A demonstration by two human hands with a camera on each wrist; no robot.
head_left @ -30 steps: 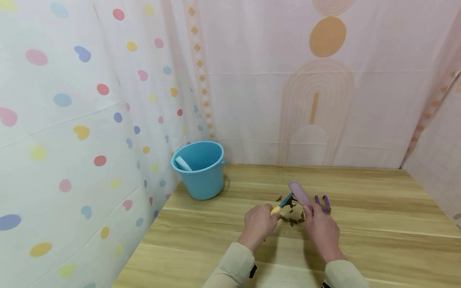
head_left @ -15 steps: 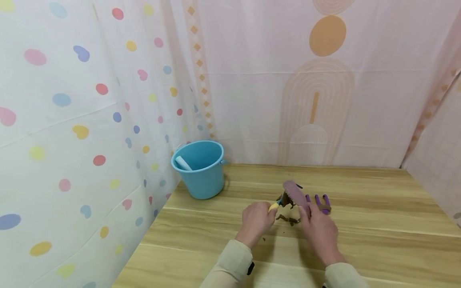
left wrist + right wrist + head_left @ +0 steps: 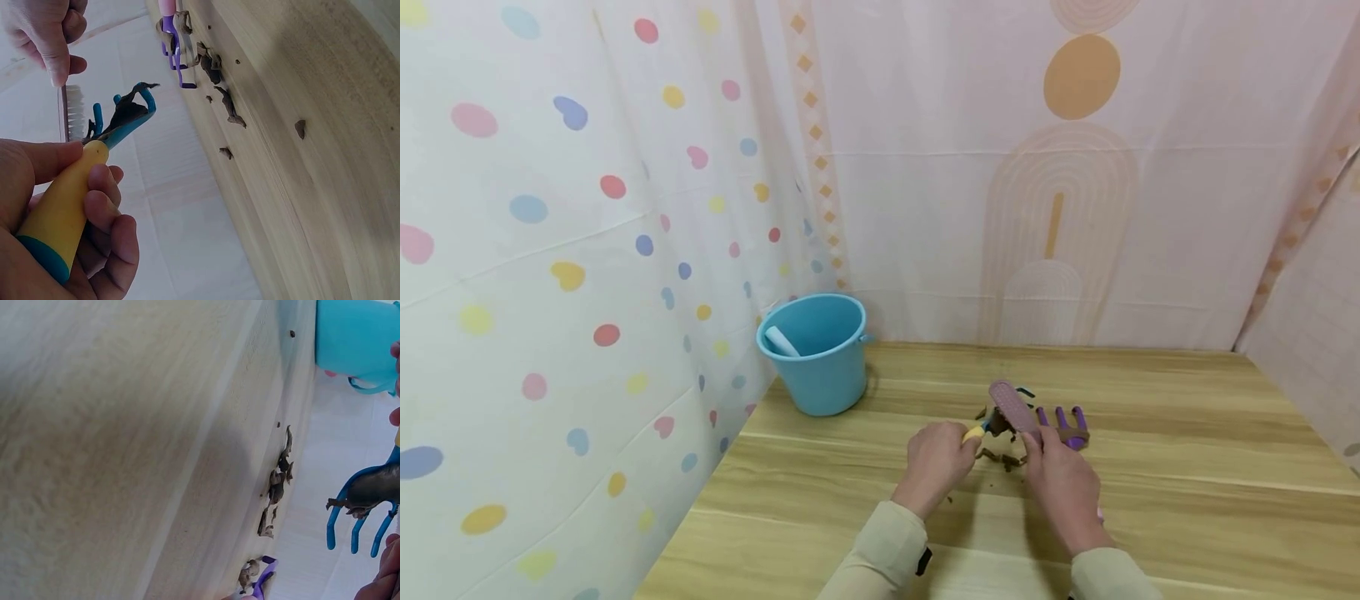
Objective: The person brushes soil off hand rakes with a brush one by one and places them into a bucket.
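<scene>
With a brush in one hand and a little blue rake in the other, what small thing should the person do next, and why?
Probably sweep the brush across the blue rake: a dark brown scrap is caught on it, the bristles face it, and the left hand holds the rake by its yellow handle while the right hand grips the brush.

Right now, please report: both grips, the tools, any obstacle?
Left grip holds yellow-handled fork, brown scraps on it; right grip holds pink brush. Close by on table: loose scraps, purple fork.
</scene>
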